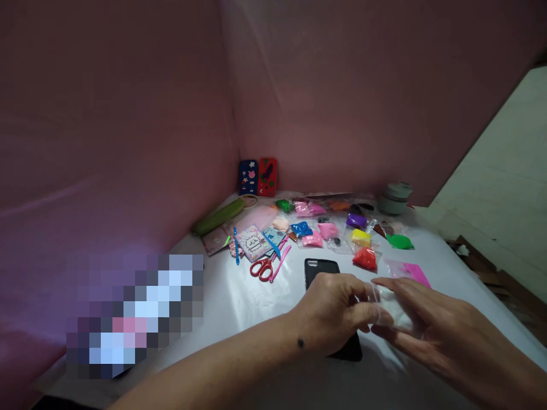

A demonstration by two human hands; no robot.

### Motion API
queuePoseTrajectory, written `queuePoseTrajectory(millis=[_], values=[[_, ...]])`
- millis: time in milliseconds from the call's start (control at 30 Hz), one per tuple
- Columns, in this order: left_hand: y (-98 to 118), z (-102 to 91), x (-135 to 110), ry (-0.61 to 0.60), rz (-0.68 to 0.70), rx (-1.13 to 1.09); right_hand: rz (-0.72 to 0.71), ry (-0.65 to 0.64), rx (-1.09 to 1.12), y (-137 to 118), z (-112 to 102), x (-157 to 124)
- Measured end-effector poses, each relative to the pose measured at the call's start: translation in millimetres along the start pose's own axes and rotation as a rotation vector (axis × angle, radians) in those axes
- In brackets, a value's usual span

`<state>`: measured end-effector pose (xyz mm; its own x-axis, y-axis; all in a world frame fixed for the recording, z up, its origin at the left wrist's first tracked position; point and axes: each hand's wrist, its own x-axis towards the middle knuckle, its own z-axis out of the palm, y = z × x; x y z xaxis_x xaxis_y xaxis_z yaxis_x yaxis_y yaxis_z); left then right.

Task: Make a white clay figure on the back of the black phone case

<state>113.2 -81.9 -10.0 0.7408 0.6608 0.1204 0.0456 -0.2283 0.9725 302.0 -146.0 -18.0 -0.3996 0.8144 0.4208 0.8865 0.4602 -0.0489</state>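
Between my two hands is a clear plastic bag of white clay (395, 307). My left hand (335, 310) pinches the bag's edge between thumb and fingers. From the other side my right hand (440, 327) curls round the bag, its fingers partly hiding the white lump. A black phone case (322, 267) lies on the table under my left hand, which covers its middle. Just beyond my right hand lies a bright pink flat piece (416, 274) in clear wrapping. The closest coloured packet is a red clay packet (364, 259).
Several clay packets, among them a blue one (302, 229), spread across the white table (256, 319). Red-handled scissors (261, 269) lie by patterned cards (253, 242). Two decorated cases (258, 177) lean on the pink cloth wall. A lidded container (395, 198) stands back right. A blurred-out object (145, 310) lies left.
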Motion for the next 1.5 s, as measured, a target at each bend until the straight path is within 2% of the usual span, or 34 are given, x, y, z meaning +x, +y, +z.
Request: queuePoseTrajectory(millis=[167, 400, 533, 633, 833, 1000, 1133, 1333, 1500], values=[[3.8, 2.3, -2.5, 0.017, -0.064, -0.139, -0.021, 0.043, 0.023, -1.3, -2.2, -0.3], [5.5, 5.1, -4.1, 0.087, -0.018, -0.036, 0.011, 0.048, 0.143, -9.7, -9.2, 5.4], [4.6, 4.4, -4.3, -0.004, -0.089, -0.148, 0.038, 0.057, 0.156, -12.1, -11.7, 5.9], [8.2, 2.4, -5.9, -0.038, -0.11, -0.085, 0.028, 0.058, 0.137, -12.5, -12.0, 5.1], [9.2, 2.5, -7.8, 0.046, -0.048, 0.065, 0.047, 0.066, 0.207, -13.1, -12.7, 8.0], [3.7, 5.7, -7.5, 0.086, 0.021, 0.057, 0.073, 0.101, 0.226, -14.7, -14.0, 10.6], [3.1, 3.8, -6.5, 0.084, 0.023, 0.041, 0.099, 0.124, 0.215, -14.3, -14.6, 9.9], [2.3, -2.8, -3.1, -0.001, 0.013, 0.144, 0.112, 0.128, 0.209, -10.6, -8.6, 6.7], [3.1, -1.2, -2.6, 0.06, 0.069, 0.239, 0.141, 0.098, 0.267, -6.4, -11.7, 6.0]])
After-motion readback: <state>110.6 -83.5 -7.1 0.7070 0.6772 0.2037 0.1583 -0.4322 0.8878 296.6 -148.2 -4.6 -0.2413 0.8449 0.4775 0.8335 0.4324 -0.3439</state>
